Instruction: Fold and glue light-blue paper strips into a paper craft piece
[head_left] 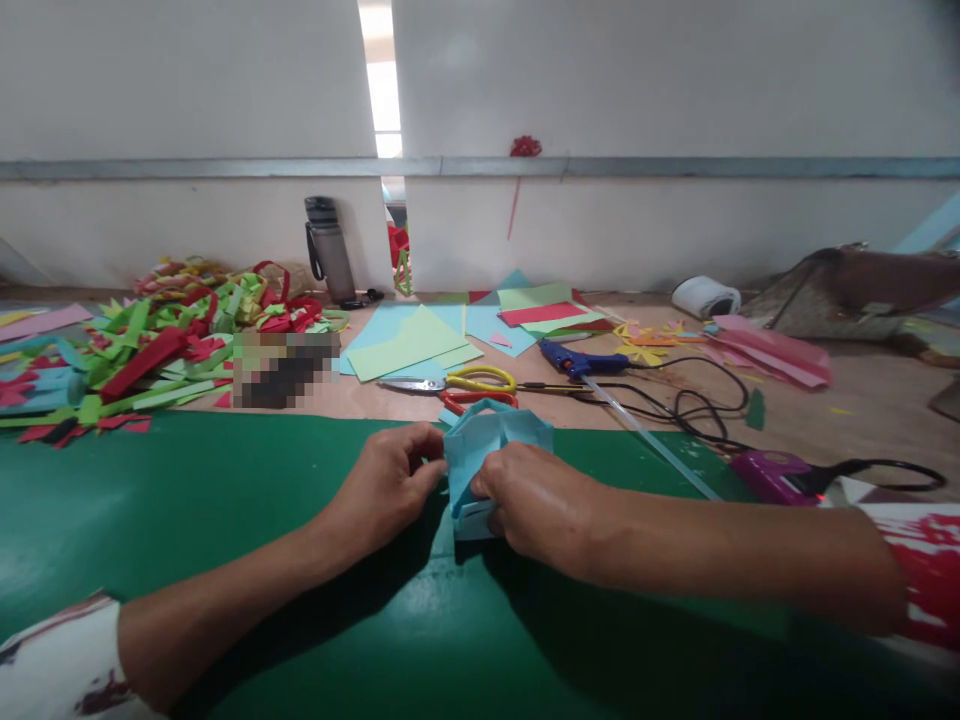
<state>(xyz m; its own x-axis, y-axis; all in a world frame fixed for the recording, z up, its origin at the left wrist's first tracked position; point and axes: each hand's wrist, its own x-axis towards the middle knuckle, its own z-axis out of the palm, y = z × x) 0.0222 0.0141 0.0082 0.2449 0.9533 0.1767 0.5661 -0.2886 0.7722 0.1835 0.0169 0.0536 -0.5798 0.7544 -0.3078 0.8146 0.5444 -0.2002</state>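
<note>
Currently the right hand is gripping the folded blue paper; at its nine o'clock edge, the left hand is sitting half-curled, hold unclear.

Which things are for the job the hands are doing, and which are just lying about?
For the job:
Blue paper shape, gripped by the right hand, left hand at its edge
Probably the scissors, glue gun and paper sheets, all lying within view beyond it

Just lying about, it seems:
Grey bottle
White roll
Brown bag
</note>
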